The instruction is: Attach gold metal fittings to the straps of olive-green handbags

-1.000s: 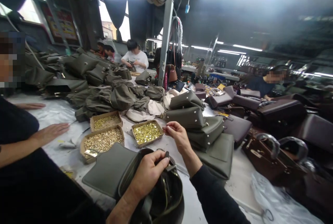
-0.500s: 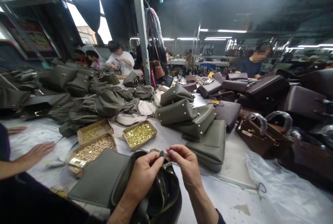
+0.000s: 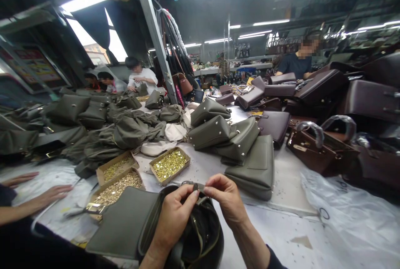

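An olive-green bag (image 3: pixel 125 221) lies open in front of me, its flap spread to the left and its dark inside showing. My left hand (image 3: pixel 178 210) is over the bag's upper edge, thumb and fingers pinched on a small dark strap end (image 3: pixel 195 187). Close to its right, my right hand (image 3: pixel 225 196) has thumb and fingertips pressed together by the bag's edge; what they hold is too small to make out. Beyond my hands stands a box of gold-coloured metal pieces (image 3: pixel 169 164).
Two more boxes of small metal parts (image 3: pixel 117 189) sit at the left, near another person's hands (image 3: pixel 46 198). Stacked green bags (image 3: pixel 250 169) stand right of centre. Brown bags (image 3: pixel 318 148) and clear plastic (image 3: pixel 346 210) lie at the right. People work farther back.
The view has shifted a little. My hands stay together at the bag's edge in nearly the same pinch. The other person's hands at the left have moved slightly.
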The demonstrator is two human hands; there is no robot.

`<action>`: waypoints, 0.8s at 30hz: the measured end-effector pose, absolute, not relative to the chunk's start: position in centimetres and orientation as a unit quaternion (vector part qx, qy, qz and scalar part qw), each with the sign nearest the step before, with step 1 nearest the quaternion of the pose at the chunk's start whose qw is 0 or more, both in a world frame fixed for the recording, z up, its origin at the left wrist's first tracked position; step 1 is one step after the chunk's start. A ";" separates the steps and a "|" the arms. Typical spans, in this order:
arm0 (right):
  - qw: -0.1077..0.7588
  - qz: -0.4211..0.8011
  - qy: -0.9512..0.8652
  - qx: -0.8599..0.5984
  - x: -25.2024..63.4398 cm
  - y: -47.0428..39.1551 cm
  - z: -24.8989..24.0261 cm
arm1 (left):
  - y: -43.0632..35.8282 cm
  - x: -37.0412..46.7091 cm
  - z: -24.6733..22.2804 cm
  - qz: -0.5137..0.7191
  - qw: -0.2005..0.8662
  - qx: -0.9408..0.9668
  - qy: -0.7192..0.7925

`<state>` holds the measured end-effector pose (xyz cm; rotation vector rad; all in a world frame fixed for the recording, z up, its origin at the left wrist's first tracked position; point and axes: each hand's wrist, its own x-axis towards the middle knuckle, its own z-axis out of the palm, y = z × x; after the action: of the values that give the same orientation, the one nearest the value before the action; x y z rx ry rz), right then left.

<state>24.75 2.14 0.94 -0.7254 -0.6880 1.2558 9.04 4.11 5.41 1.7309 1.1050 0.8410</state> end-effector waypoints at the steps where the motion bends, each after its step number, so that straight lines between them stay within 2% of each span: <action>1: 0.686 0.570 -0.315 -0.324 24.8 2.0 1.0 | 4.1 9.0 5.5 0.339 0.446 0.699 0.444; 9: 0.674 0.567 -0.332 -0.338 24.4 1.4 1.2 | 3.8 9.1 5.5 0.343 0.438 0.709 0.433; 16: 0.696 0.495 -0.372 -0.363 24.5 1.2 1.5 | 3.7 9.0 4.9 0.351 0.405 0.735 0.416; 24: 0.697 0.543 -0.301 -0.360 23.7 1.3 1.1 | 4.0 9.0 4.3 0.358 0.374 0.749 0.413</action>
<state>23.73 1.29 1.13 -0.8020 -0.6707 1.2113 9.01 3.99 4.34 1.9193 1.0569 0.9172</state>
